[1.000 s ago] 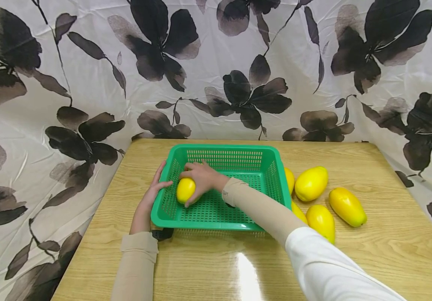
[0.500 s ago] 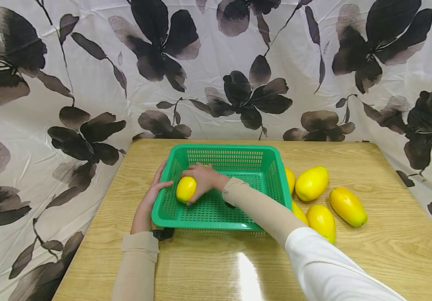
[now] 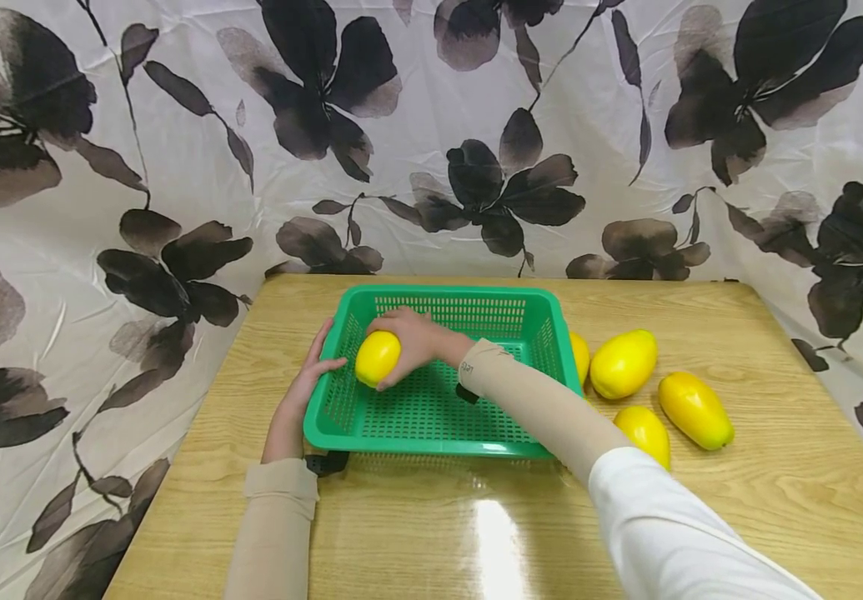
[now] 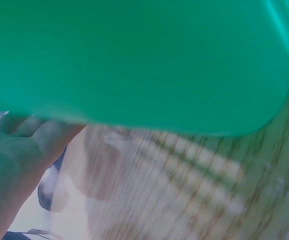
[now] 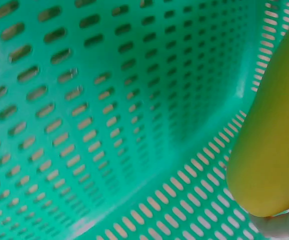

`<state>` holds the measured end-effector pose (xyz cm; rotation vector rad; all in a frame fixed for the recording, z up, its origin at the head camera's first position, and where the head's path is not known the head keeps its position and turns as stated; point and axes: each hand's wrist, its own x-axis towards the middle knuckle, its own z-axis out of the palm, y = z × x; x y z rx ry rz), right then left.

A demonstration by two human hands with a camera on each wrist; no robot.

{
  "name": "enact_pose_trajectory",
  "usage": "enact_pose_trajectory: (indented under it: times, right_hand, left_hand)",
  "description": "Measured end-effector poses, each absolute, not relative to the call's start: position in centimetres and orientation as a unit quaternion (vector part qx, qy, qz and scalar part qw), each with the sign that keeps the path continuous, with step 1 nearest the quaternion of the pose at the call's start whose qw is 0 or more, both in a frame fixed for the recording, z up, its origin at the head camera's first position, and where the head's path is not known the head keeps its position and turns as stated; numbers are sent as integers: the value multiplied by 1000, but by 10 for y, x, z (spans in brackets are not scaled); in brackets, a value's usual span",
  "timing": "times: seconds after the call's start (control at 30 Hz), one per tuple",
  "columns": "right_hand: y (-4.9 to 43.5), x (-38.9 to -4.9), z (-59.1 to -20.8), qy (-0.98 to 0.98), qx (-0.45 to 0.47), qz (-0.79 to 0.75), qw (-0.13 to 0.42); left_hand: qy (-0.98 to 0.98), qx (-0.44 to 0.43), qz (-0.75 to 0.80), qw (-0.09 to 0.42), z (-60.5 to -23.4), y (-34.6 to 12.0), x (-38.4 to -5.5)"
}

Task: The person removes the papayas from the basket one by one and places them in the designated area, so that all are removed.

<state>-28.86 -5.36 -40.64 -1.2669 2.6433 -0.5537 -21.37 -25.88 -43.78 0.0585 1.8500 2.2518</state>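
A yellow mango (image 3: 378, 358) is in the grip of my right hand (image 3: 414, 343), over the left part of a green plastic basket (image 3: 431, 447). That mango (image 5: 274, 140) fills the right edge of the right wrist view, against the basket's slotted wall (image 5: 99, 100), with a fingertip under its lower end. My left hand (image 3: 299, 396) holds the basket's left rim, thumb over the edge and fingers along the outside. In the left wrist view the left hand (image 4: 22, 155) reaches under the basket rim (image 4: 149, 75), which hides the fingertips.
Several more mangoes lie on the wooden table right of the basket: one mango (image 3: 624, 364) at the back, another mango (image 3: 695, 411) farthest right, and a nearer mango (image 3: 643, 435) partly behind the right forearm. A floral cloth (image 3: 416, 142) hangs behind the table (image 3: 416, 533).
My right hand has lifted the mango a little, away from the basket's floor, and shifted slightly to the right. My left hand and the basket stay in place.
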Motion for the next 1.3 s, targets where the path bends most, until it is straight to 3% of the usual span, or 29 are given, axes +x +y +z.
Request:
enact_pose_trajectory:
  times: [0.8,1.3]
  right_hand:
    - [6,-273,-361,839,-473,-263,50]
    - [48,-253,-338,845,-459,-272,41]
  left_hand:
    - [626,15,774,93,-442,-256,-219]
    - [630,26,769,107,-441,-257,-214]
